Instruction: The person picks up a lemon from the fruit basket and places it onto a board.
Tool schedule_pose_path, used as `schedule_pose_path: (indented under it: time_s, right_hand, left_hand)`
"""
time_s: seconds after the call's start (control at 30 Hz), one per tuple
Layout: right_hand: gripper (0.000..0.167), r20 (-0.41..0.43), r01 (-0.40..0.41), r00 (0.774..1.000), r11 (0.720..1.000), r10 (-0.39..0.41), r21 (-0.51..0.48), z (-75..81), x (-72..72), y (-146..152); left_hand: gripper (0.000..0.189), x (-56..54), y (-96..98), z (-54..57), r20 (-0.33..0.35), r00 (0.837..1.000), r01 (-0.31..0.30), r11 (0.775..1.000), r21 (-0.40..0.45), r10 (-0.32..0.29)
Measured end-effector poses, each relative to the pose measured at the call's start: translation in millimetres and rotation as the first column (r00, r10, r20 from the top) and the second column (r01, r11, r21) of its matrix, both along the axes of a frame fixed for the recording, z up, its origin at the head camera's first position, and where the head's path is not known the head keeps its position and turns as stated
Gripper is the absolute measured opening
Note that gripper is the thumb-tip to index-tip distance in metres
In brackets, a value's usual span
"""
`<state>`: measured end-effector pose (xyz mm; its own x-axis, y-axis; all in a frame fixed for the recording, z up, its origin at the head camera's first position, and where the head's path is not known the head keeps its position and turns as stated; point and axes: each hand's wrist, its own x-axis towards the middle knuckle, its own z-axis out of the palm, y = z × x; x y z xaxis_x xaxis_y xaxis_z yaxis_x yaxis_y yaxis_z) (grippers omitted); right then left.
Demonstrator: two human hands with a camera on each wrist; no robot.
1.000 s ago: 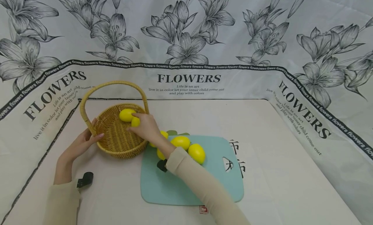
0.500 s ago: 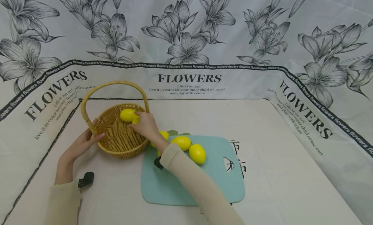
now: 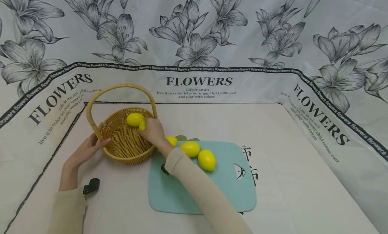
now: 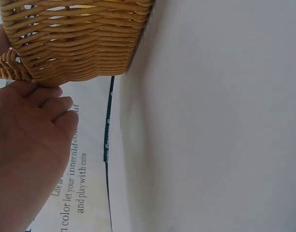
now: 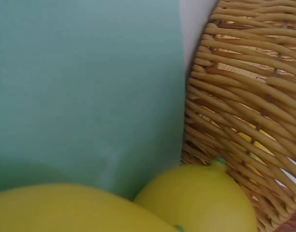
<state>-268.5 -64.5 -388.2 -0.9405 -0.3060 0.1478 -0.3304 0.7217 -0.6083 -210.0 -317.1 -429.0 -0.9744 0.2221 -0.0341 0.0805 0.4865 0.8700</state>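
Note:
A round wicker basket (image 3: 128,144) with an arched handle stands at the left of the table. My left hand (image 3: 82,155) grips its left side, thumb over the rim and fingers outside; the left wrist view shows those curled fingers (image 4: 61,108) against the weave. Inside the basket's far right part, my right hand (image 3: 154,131) holds a yellow lemon (image 3: 142,125), mostly hidden by the hand. Another lemon (image 3: 134,119) lies right beside it in the basket. In the right wrist view, a lemon (image 5: 201,198) sits outside, close to the basket wall.
A light blue cutting board (image 3: 169,197) lies right of the basket under my right forearm. Lemons (image 3: 207,160) rest on it, some partly covered by the arm. Green leaves (image 3: 182,138) show at its far edge. A flower-print cloth (image 3: 197,52) hangs behind the table.
The head view shifts slightly, so everything sits a little farther right. My right thumb has drawn closer to the fingers, and less of the held lemon shows. The left hand stays on the basket.

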Motion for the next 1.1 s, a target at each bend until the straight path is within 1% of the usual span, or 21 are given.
schedule_pose_path:
  time_s: [0.07,0.17,0.3,0.37,0.57,0.67,0.83,1.0,1.03,1.1]
  right_hand:
    - [0.038,-0.002,0.0,1.0,1.0,0.0,0.027,-0.7,-0.2,-0.3]
    - [0.04,-0.018,0.005,1.0,0.998,-0.004,0.058,-2.3,-1.7,-1.2]
    - [0.031,-0.032,0.007,0.999,0.997,-0.005,0.08,-3.8,-3.9,-2.2]
    - [0.024,-0.037,0.006,0.999,0.995,-0.002,0.1,-4.5,-4.7,-2.5]
    - [0.026,-0.037,0.019,0.999,0.981,-0.012,0.194,-9.6,-7.0,-4.0]
    - [0.026,-0.05,0.023,0.999,0.973,-0.012,0.229,-11.8,-7.7,-4.9]
    - [0.026,-0.087,0.018,0.996,0.966,0.005,0.257,-12.4,-7.6,-6.6]
    - [0.026,-0.093,0.018,0.996,0.966,0.006,0.258,-12.6,-7.7,-8.8]
    - [0.027,-0.079,0.022,0.997,0.966,-0.001,0.259,-12.9,-8.1,-9.7]
    - [0.029,-0.079,0.022,0.997,0.968,-0.003,0.249,-12.7,-7.8,-10.8]
  left_hand:
    - [0.082,-0.2,0.6,-0.7,0.0,1.0,0.001,1.0,0.003,-0.001]
    - [0.082,-0.5,0.9,-1.0,-0.005,1.0,0.004,1.0,0.001,-0.004]
    - [0.082,-1.3,0.7,-1.4,-0.009,1.0,0.002,1.0,-0.009,-0.002]
    - [0.082,-2.2,0.7,-2.3,-0.008,1.0,0.003,1.0,-0.007,-0.003]
    - [0.081,-5.2,2.0,-5.4,-0.007,1.0,0.015,1.0,0.002,-0.015]
    - [0.082,-4.6,2.6,-4.9,-0.012,1.0,0.019,1.0,0.011,-0.019]
    - [0.081,-3.9,2.2,-4.0,-0.017,1.0,0.025,0.999,0.026,-0.024]
    - [0.081,-2.9,0.4,-3.0,-0.018,1.0,0.021,0.999,0.03,-0.02]
    - [0.081,-2.7,-0.4,-2.7,-0.017,1.0,0.018,0.999,0.027,-0.017]
    - [0.081,-3.0,-2.1,-2.8,-0.016,1.0,0.012,1.0,0.019,-0.012]
